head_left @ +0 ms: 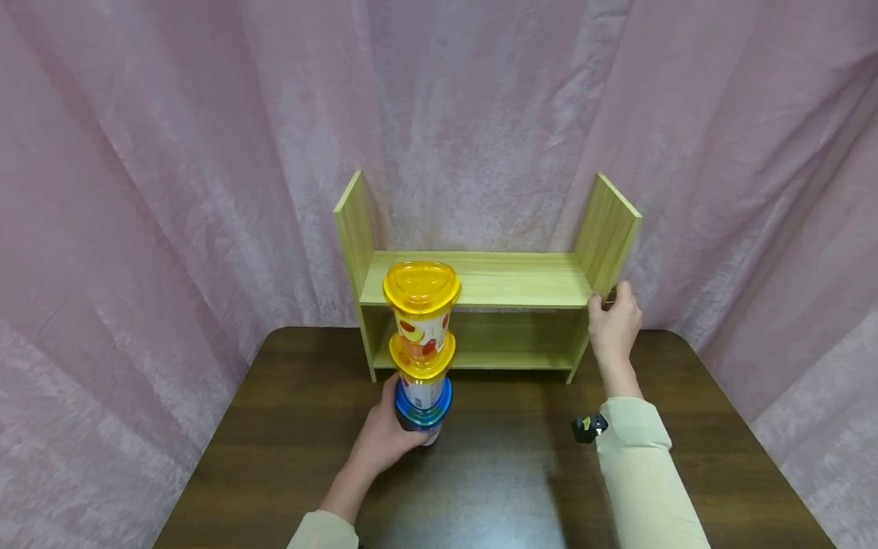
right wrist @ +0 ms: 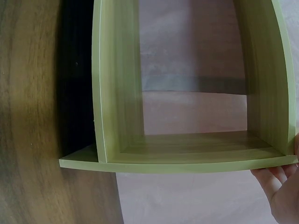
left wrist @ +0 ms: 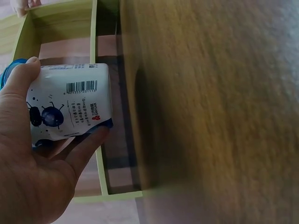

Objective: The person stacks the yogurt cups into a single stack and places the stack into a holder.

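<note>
My left hand [head_left: 387,435] holds the lowest cup of a stack, fingers and thumb around it. That white cup [left wrist: 74,102] carries a barcode and blueberry pictures, and has a blue lid [head_left: 424,408]. Above it stand two more cups: a middle cup [head_left: 421,390] and a top cup [head_left: 421,335] printed with fruit, both with yellow lids. In the left wrist view the bottom of the white cup hangs above the table. My right hand [head_left: 615,324] grips the right side panel [head_left: 610,229] of a wooden shelf near its middle board, thumb at the front edge, fingers along the outer side.
The two-tier light wooden shelf [head_left: 507,274] stands at the back of the dark brown table [head_left: 494,473], behind the stack. Pink curtains [head_left: 206,152] hang behind and at both sides. A small black device [head_left: 588,428] sits by the right sleeve cuff.
</note>
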Demonstrator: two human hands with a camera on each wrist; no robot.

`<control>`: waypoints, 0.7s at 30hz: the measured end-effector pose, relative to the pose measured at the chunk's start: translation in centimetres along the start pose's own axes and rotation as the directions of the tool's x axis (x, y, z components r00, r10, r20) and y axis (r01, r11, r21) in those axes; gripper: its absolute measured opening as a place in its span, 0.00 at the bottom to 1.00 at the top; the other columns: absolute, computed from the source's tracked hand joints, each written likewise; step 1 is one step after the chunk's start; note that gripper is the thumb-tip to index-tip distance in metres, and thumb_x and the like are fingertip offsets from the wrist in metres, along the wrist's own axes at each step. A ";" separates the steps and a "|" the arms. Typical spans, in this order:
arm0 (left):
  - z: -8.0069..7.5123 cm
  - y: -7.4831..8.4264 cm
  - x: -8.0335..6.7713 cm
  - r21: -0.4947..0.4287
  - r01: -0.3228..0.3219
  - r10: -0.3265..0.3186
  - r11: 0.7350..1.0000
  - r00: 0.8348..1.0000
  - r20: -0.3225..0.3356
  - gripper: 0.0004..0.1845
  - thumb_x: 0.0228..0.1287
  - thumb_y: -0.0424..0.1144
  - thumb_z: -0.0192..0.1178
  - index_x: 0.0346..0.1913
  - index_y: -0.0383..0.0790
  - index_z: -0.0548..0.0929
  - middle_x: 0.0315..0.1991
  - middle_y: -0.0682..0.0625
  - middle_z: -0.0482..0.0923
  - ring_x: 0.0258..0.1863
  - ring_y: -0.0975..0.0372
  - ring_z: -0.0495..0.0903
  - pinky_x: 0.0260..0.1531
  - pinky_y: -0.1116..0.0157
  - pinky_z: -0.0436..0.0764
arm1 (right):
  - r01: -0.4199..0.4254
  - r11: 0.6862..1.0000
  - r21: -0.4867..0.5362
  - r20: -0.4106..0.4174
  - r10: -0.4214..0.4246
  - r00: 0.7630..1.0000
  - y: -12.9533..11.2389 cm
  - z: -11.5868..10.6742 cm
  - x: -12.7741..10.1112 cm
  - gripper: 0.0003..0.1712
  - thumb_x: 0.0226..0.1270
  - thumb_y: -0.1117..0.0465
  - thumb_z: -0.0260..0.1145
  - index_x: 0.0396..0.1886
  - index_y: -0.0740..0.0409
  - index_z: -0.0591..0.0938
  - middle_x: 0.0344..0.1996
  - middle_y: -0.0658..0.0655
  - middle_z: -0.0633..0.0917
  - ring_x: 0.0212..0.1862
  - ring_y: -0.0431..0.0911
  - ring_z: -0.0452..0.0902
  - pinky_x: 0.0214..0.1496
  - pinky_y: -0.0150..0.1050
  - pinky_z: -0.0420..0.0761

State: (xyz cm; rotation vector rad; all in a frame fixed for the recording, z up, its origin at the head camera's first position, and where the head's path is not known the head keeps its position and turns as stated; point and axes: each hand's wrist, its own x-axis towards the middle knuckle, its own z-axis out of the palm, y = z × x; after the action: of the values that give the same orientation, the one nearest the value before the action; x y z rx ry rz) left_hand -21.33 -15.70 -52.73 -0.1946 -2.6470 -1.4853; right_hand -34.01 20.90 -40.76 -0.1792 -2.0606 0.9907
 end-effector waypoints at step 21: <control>-0.2 1.2 1.7 -0.006 -0.092 0.092 0.996 0.995 0.027 0.58 0.38 0.61 0.75 0.70 0.61 0.50 0.59 0.53 0.71 0.55 0.57 0.74 0.54 0.48 0.74 | -0.011 1.000 0.009 0.012 0.010 1.000 -0.1 0.6 -0.2 0.08 0.62 0.66 0.61 0.36 0.68 0.75 0.32 0.68 0.81 0.35 0.63 0.77 0.41 0.54 0.75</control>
State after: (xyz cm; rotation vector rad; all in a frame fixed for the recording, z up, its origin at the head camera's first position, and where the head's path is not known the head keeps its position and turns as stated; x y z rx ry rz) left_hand -22.83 -15.16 -51.37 -0.3342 -2.6168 -1.4714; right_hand -34.29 20.36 -41.06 -0.1800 -2.0682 1.0092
